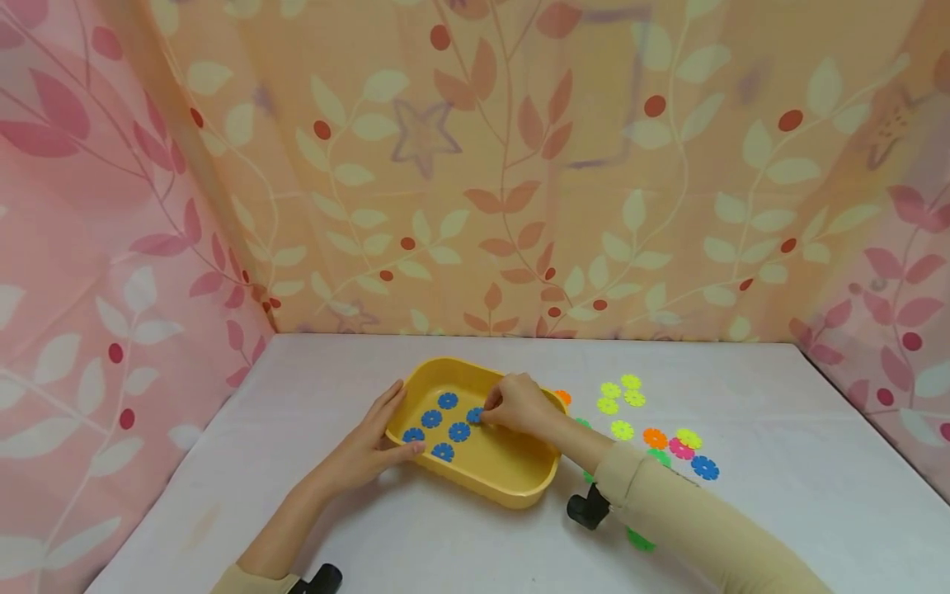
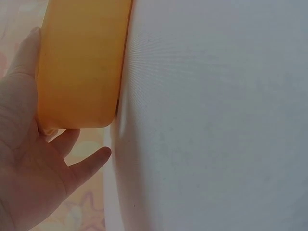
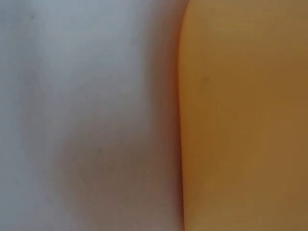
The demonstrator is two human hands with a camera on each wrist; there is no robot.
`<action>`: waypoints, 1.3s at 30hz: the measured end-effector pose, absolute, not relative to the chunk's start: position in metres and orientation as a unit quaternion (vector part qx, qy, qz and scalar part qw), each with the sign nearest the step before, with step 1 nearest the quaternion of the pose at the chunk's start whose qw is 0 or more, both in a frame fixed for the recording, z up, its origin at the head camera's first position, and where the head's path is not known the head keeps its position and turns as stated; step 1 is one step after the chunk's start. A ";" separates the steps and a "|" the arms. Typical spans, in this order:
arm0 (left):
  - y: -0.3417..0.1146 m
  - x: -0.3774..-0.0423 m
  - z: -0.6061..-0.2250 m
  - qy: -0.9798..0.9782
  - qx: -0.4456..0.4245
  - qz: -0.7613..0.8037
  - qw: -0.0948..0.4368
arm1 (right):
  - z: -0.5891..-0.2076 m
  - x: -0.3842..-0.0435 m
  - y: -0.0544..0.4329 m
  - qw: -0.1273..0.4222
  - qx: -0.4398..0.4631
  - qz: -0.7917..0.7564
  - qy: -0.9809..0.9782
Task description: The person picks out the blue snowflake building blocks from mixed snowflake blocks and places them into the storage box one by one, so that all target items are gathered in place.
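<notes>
A yellow plastic tub (image 1: 475, 484) stands on the table with several blue flower-shaped notched discs (image 1: 459, 431) lying flat on its floor. My left hand (image 1: 364, 452) holds the tub's left end, thumb at the near rim and fingers along the outside. In the left wrist view, that hand (image 2: 29, 159) lies against the tub wall (image 2: 82, 67), with two fingertips apart from it. Inside the tub, my right hand (image 1: 521, 406) pinches a blue disc (image 1: 473, 417) near the other blue ones. Only the tub's outer side (image 3: 245, 125) and the table show in the right wrist view.
Right of the tub lie loose discs: several yellow (image 1: 622, 430), an orange one (image 1: 656, 438), a pink one (image 1: 681, 449), a blue one (image 1: 705, 468) and some green (image 1: 640, 540), partly hidden by the right forearm. A patterned curtain (image 1: 460, 206) closes the table's back.
</notes>
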State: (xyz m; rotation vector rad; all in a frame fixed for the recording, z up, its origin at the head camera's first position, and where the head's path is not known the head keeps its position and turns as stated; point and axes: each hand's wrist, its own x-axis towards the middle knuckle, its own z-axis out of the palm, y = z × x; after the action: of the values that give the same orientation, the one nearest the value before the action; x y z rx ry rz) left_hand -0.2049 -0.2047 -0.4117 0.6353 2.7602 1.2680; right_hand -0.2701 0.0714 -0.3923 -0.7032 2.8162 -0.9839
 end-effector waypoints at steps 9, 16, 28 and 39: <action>-0.204 -0.205 -0.412 0.889 0.206 0.409 0.017 | -0.397 -0.274 0.064 0.021 -0.232 -0.291 0.928; -0.204 -0.205 -0.412 0.889 0.202 0.411 0.019 | -0.399 -0.274 0.063 0.008 -0.222 -0.294 0.930; -0.204 -0.204 -0.411 0.890 0.199 0.410 0.022 | -0.395 -0.269 0.067 0.008 -0.231 -0.322 0.918; -0.202 -0.203 -0.409 0.886 0.206 0.415 0.018 | -0.358 -0.259 0.104 0.005 -0.166 -0.431 0.887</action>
State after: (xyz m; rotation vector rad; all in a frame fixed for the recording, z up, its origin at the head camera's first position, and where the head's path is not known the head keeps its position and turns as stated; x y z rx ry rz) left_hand -0.2033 -0.2024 -0.4095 0.6400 2.7510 1.2889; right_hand -0.2586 0.1044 -0.3575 -0.5203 2.7783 -1.3491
